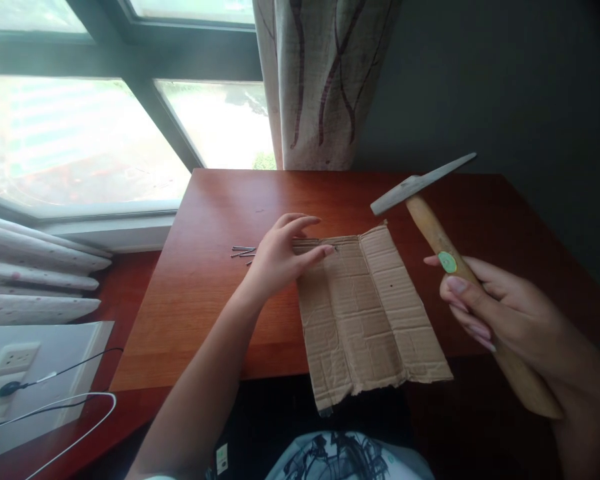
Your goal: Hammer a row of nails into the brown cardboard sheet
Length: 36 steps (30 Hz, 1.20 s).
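My right hand (500, 307) is wrapped around the wooden handle of a hammer (433, 227). The hammer's narrow grey metal head is raised above the right part of the table, and a green round sticker shows on the handle. My left hand (285, 250) lies at the far left corner of a creased brown cardboard piece (365, 307), thumb on its surface and fingers spread past its far edge. By the thumb tip is a small dark thing, too small to make out. Several nails (243, 251) lie on the table just left of my left hand.
The cardboard sits on a reddish-brown wooden table (205, 320) and hangs over its near edge. Windows and a patterned curtain (325, 80) stand behind. At the lower left, cables (70, 367) run from a wall socket (15, 360).
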Each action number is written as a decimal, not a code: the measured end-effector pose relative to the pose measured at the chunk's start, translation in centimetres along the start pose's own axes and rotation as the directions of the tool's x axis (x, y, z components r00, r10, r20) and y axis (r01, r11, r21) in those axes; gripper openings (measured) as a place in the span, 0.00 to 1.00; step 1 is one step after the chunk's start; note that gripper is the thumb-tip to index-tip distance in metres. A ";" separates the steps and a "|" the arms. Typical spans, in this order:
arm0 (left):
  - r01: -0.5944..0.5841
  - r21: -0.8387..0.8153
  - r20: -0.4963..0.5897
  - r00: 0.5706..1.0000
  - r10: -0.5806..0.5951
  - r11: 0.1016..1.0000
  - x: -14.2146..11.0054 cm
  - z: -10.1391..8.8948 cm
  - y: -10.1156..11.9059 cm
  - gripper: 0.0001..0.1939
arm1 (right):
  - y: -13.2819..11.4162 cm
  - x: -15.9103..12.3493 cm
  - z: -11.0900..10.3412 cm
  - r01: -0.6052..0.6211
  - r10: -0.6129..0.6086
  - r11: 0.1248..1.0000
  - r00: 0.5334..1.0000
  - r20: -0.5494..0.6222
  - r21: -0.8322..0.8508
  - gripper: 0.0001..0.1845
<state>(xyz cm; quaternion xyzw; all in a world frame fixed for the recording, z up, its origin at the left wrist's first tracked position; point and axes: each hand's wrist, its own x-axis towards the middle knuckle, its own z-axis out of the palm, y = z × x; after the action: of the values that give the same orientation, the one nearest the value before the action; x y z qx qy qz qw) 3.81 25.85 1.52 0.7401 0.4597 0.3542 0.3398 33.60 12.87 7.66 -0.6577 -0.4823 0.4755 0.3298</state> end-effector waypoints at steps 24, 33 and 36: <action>0.163 0.899 -0.024 0.945 -0.325 0.406 -5.2 -3.5 -3.6 0.15 | 7.4 2.0 1.0 -0.157 0.137 0.900 0.987 0.078 0.408 0.23; 0.197 0.894 -0.036 0.927 -0.374 0.403 -5.1 -3.5 -3.0 0.13 | 8.4 2.5 2.1 -0.169 0.137 0.877 0.985 0.102 0.450 0.19; 0.240 0.810 -0.070 0.945 -0.318 0.535 -5.3 -4.2 -3.2 0.11 | 8.4 2.5 2.0 -0.168 0.134 0.882 0.985 0.107 0.440 0.19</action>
<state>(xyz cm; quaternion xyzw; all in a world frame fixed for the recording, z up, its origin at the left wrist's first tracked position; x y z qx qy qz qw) -2.84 22.78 -0.06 0.7442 0.6668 0.0145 0.0366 34.62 12.49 -1.30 -0.5820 -0.3191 0.6216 0.4160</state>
